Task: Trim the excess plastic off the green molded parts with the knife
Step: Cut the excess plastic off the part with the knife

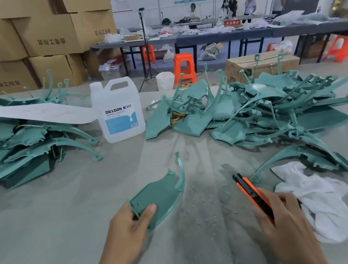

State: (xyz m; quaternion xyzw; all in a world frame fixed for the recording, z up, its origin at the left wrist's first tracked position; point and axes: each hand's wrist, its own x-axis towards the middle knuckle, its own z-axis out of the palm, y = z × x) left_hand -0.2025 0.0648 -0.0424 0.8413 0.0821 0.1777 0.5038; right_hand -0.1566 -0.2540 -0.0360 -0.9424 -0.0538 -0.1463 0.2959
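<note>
My left hand [128,228] grips one green molded part [162,193] by its near corner, thumb on top, and holds it just above the grey table. A curved prong of the part points away from me. My right hand [281,217] holds an orange and black utility knife [251,192] with its blade out, pointing away toward the table's middle. The knife and the part are apart, with a strip of bare table between them.
Heaps of green parts lie at left [14,147] and at right [274,105]. A white DEXCON jug [117,109] stands between them. A white cloth [317,195] lies by my right hand. Plastic shavings cover the table [204,207]. Cardboard boxes, orange stools and people stand behind.
</note>
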